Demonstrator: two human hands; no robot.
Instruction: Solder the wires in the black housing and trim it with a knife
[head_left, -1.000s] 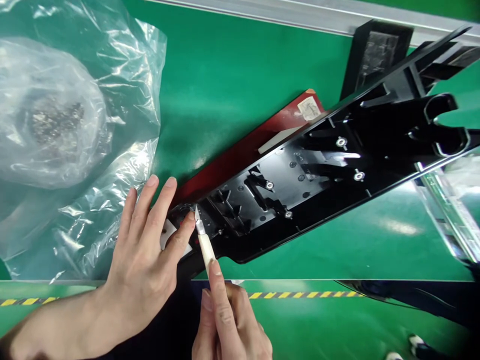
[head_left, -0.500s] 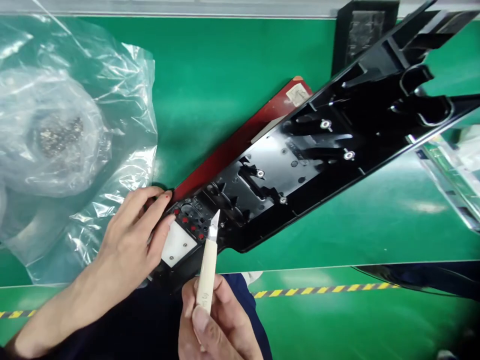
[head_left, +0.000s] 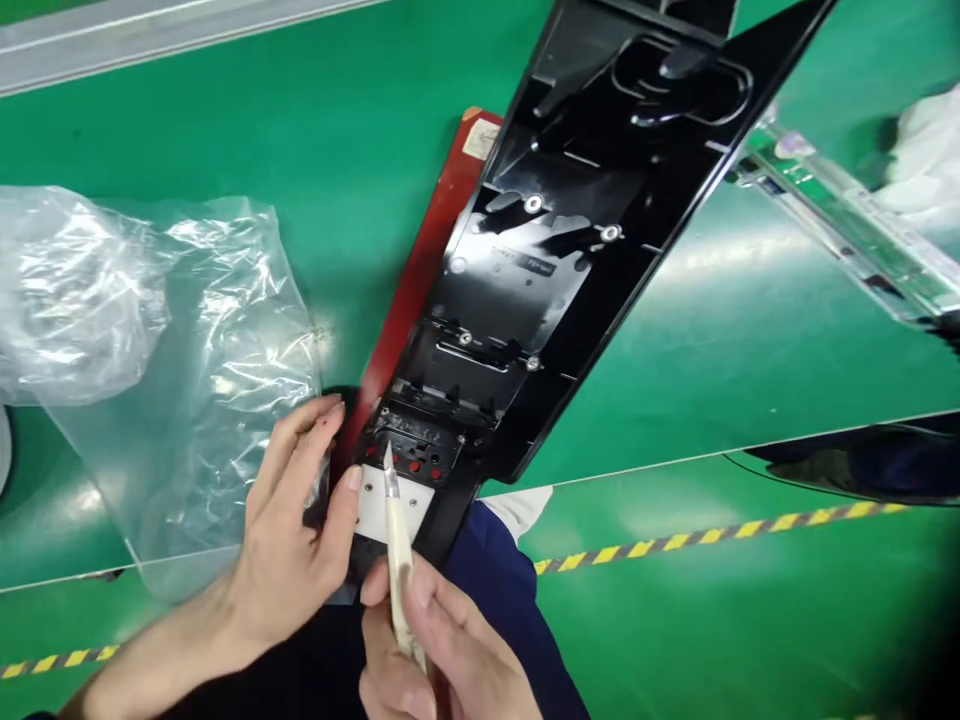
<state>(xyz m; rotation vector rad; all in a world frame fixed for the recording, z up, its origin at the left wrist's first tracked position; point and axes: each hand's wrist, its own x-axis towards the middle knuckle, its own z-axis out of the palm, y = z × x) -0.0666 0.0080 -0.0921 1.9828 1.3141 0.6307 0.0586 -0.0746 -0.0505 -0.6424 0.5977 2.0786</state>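
— Pinched between thumb and fingers of the right hand (head_left: 442, 655) is a slim cream-handled knife (head_left: 397, 545), held low on the handle, blade tip up and resting at the top edge of the white pad (head_left: 391, 503) on the black housing (head_left: 540, 270).

— And the other hand?

— Left hand (head_left: 289, 540) lies flat along the near end of the housing, fingers loosely spread rather than gripping, thumb touching the pad's left edge. It steadies the part; it clamps nothing.

— Where does the housing sit?

— Slantwise on the green table (head_left: 315, 130), near end at the table edge by the person's body, far end running up and out of view. A red lens strip (head_left: 420, 290) shows along its left side. Just above the pad is a small block with red dots (head_left: 412, 460).

— How would you judge good work here?

— Keep the blade shallow and the cut directed away from the left thumb, which sits very close to the edge. Short strokes, with the steadying hand pressing down so the housing cannot swivel.

— Anything else about?

— A crumpled clear plastic bag (head_left: 180, 330) just beside the left hand, and a clear strip with green inside (head_left: 847, 230) at the upper right, well apart.
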